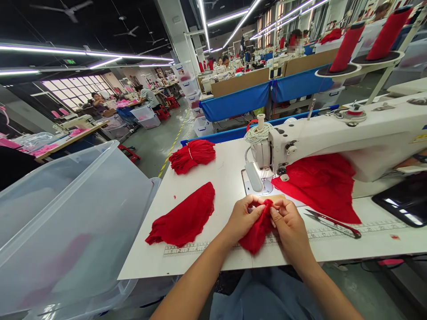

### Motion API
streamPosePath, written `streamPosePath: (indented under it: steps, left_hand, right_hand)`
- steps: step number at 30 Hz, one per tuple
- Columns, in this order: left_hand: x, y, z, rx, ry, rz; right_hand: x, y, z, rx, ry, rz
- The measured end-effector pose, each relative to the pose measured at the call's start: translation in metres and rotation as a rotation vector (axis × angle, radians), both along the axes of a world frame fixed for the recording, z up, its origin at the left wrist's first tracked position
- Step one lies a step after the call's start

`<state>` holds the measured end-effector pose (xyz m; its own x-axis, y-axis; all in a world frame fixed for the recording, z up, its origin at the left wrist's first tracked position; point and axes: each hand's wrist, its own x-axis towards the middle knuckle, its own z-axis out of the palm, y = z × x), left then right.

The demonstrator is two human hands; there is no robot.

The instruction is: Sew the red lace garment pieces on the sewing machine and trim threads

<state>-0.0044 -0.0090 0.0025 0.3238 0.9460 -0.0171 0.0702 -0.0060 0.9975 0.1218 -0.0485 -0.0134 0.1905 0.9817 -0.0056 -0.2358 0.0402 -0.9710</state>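
Between my two hands, just in front of the sewing machine (267, 151), a small piece of red fabric (255, 235) is gathered up. My left hand (245, 218) pinches its upper left edge between thumb and fingers. On the other side, my right hand (288, 222) pinches the same fabric, fingertips close to the left ones. A flat red fabric piece (185, 218) lies on the table to the left. Behind it sits a bundle of red fabric (193, 155) tied with a band. Another red fabric piece (323, 186) is spread under the machine arm.
Thread snips (333, 223) lie right of my right hand, near a ruler strip (187, 250) along the table's front. A black phone-like device (405, 200) rests at far right. Red thread cones (347, 46) stand above the machine. A large clear plastic bin (76, 213) adjoins the table's left edge.
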Motion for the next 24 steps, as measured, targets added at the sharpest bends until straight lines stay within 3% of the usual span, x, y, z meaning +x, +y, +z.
streamPosePath:
  steps: [4, 9, 24]
  left_hand:
    - [0.0002, -0.001, 0.0027, -0.112, -0.13, -0.08]
    - [0.001, -0.0018, 0.0045, -0.113, -0.141, 0.001]
    - [0.001, -0.0051, 0.0079, 0.05, -0.022, 0.018]
  right_hand:
    - [0.0009, -0.001, 0.004, -0.009, -0.054, -0.05]
    - [0.0033, -0.005, 0.0057, 0.0, -0.136, -0.079]
    - [0.006, -0.0018, 0.0034, -0.035, -0.038, -0.041]
